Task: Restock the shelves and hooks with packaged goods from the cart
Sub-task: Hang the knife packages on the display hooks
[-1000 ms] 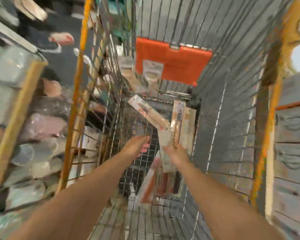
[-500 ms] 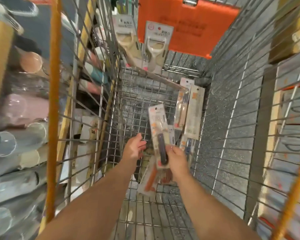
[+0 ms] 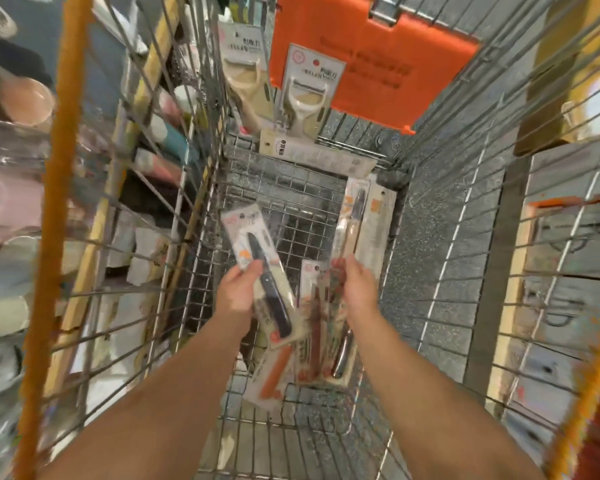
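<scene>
I am looking down into a wire cart point(image 3: 201, 216). My left hand point(image 3: 238, 289) grips a flat packaged knife with a black handle point(image 3: 257, 251), held tilted above the cart floor. My right hand point(image 3: 359, 289) curls its fingers round the edge of a long clear packaged utensil point(image 3: 352, 216) that reaches toward the cart's far corner; its lower end is blurred. More packaged knives lie under my hands, one with an orange handle point(image 3: 272, 372) and one reddish-brown point(image 3: 314, 327). Two packaged peelers point(image 3: 305, 95) lean against the far end.
An orange plastic flap point(image 3: 371, 64) hangs at the cart's far end. A long white package point(image 3: 319, 155) lies across the far floor edge. Shelves with cups and bowls point(image 3: 25, 98) run along the left. Grey wooden crates point(image 3: 568, 265) stand on the right.
The black-handled knife package has passed from my right hand to my left. My right hand has moved right and closed on the long clear package. The view has moved closer.
</scene>
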A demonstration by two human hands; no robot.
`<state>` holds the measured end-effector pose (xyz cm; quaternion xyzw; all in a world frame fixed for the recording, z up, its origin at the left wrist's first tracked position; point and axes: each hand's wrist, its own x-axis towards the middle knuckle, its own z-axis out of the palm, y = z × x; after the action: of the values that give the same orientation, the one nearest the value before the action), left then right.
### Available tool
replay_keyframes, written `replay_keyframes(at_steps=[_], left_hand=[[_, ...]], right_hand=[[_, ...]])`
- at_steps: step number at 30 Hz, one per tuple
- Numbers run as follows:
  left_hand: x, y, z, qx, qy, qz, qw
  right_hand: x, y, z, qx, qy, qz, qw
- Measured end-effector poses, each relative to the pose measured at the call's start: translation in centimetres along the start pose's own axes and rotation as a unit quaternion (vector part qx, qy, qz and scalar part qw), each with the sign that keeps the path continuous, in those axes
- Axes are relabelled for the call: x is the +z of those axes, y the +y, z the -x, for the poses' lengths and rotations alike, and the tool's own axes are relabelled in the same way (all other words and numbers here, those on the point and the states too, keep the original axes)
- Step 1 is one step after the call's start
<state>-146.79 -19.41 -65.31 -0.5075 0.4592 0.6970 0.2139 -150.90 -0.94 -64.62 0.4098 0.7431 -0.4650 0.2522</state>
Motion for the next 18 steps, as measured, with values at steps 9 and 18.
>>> replay_keyframes(at_steps=[9,18], left_hand=[[-0.7,-0.5,-1.2,0.042,0.060,-0.113,0.991],[-0.4,-0.5,-1.7,0.030,0.045,-0.085,0.995]], right_hand=[[4.6,-1.5,-5.1,-0.228,-0.014,0.453,0.862],[6.2,-4.5,-7.5,0.007,0.065,0.171,0.983]])
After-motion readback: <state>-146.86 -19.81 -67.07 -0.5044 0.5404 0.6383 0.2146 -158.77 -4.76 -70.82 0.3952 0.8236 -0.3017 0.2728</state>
